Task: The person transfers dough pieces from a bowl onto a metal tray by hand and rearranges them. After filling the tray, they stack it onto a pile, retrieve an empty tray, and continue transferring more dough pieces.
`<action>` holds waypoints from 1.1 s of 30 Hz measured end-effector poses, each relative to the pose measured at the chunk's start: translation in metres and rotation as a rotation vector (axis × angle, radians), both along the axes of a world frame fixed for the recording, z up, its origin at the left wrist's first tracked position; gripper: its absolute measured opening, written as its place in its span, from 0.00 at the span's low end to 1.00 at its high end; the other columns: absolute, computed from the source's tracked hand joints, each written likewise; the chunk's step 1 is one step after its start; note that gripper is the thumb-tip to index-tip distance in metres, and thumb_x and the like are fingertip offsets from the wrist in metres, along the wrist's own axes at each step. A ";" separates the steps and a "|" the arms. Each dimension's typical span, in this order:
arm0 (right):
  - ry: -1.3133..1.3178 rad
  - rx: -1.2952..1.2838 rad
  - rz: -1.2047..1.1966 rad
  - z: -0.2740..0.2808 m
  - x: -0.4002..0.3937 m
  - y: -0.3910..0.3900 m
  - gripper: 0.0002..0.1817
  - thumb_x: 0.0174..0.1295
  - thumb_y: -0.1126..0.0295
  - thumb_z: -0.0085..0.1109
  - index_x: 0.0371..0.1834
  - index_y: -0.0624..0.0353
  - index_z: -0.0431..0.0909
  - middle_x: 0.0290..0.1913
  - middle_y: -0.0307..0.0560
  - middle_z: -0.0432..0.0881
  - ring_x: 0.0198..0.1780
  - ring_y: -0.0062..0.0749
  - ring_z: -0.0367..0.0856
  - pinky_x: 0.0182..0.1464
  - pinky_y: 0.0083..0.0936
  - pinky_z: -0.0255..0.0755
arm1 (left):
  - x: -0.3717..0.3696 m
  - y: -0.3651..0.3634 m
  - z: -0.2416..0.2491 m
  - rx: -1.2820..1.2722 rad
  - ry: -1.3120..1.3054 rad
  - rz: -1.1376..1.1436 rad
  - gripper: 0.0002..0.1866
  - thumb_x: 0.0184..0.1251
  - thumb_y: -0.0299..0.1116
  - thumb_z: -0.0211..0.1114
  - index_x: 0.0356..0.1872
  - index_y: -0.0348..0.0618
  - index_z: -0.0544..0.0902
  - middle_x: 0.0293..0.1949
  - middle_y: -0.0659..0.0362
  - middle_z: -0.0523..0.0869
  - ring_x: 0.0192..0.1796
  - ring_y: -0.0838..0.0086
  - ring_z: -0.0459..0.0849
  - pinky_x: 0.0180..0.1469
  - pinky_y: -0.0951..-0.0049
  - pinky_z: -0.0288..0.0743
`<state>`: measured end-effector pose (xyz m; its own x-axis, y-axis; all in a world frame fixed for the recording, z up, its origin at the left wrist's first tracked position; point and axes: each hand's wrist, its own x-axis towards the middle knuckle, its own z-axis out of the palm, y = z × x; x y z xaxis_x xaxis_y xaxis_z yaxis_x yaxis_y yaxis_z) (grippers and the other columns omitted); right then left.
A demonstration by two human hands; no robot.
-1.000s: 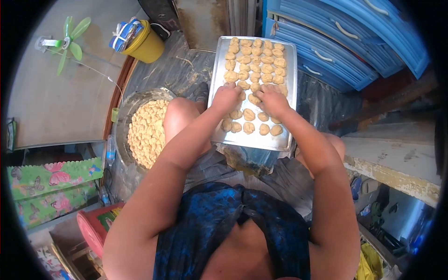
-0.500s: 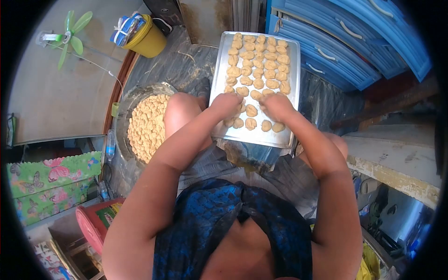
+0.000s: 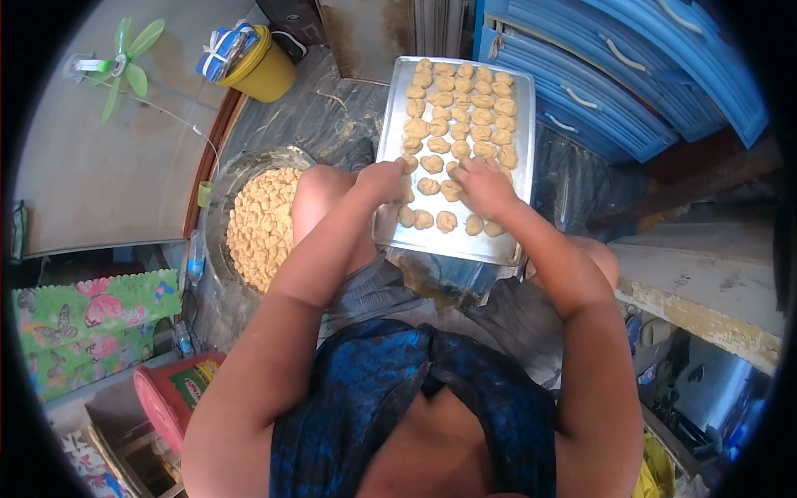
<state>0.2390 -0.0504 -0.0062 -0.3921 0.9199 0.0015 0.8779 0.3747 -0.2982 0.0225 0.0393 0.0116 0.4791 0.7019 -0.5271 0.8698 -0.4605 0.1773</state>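
A metal tray (image 3: pixel 383 226) rests across my lap, bearing rows of pale tan dough pieces (image 3: pixel 446 221). At the tray's left edge, my left hand (image 3: pixel 384 180) has its fingertips on or beside the dough pieces there; they are partly hidden. My right hand (image 3: pixel 484 184) is over the right middle of the tray, its fingers bent down onto dough pieces. What either hand grips, if anything, is too small to tell. Left of my knee stands a round basin (image 3: pixel 217 222) with many small dough lumps (image 3: pixel 259 228).
Blue drawers (image 3: pixel 581 79) stand beyond the tray at the right. At the upper left are a yellow bucket (image 3: pixel 261 70) and a green fan (image 3: pixel 123 62). A pale ledge (image 3: pixel 697 307) lies to the right, a red container (image 3: pixel 158 402) at the lower left.
My left hand has shifted left to the tray's edge. My right hand has moved slightly left. Dough pieces in the row near my hands have changed position, and one sits more to the left.
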 end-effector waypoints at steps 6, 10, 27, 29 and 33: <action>0.082 -0.157 -0.226 0.041 0.040 0.000 0.17 0.49 0.63 0.64 0.42 0.56 0.75 0.42 0.50 0.76 0.46 0.46 0.77 0.49 0.36 0.70 | 0.008 0.001 -0.003 0.082 -0.099 0.083 0.13 0.64 0.32 0.52 0.47 0.40 0.75 0.46 0.47 0.81 0.49 0.55 0.81 0.48 0.59 0.75; -0.077 -0.451 -0.216 0.036 0.048 -0.015 0.17 0.48 0.62 0.65 0.39 0.56 0.76 0.39 0.50 0.81 0.45 0.46 0.79 0.46 0.38 0.71 | 0.004 0.000 -0.012 0.187 -0.264 0.105 0.15 0.50 0.28 0.62 0.40 0.40 0.74 0.41 0.47 0.81 0.46 0.53 0.80 0.46 0.60 0.74; -0.086 -0.153 -0.295 0.002 0.051 -0.019 0.11 0.52 0.66 0.59 0.38 0.55 0.76 0.38 0.50 0.80 0.43 0.46 0.79 0.44 0.38 0.73 | 0.008 -0.068 -0.025 0.271 -0.358 -0.340 0.19 0.42 0.36 0.68 0.39 0.44 0.77 0.39 0.55 0.78 0.47 0.60 0.78 0.48 0.61 0.71; 0.022 -0.140 -0.260 0.014 0.042 -0.022 0.13 0.53 0.65 0.60 0.41 0.54 0.76 0.42 0.47 0.77 0.47 0.44 0.77 0.49 0.38 0.70 | 0.007 -0.070 -0.015 0.251 -0.346 -0.329 0.18 0.44 0.35 0.66 0.39 0.44 0.77 0.39 0.55 0.78 0.47 0.60 0.78 0.48 0.61 0.71; 0.017 -0.052 -0.205 0.011 0.027 -0.022 0.18 0.52 0.61 0.62 0.46 0.52 0.76 0.46 0.45 0.73 0.54 0.40 0.71 0.56 0.37 0.64 | 0.002 -0.064 -0.026 0.219 -0.249 -0.309 0.15 0.47 0.34 0.63 0.38 0.44 0.77 0.36 0.54 0.78 0.44 0.60 0.79 0.46 0.62 0.73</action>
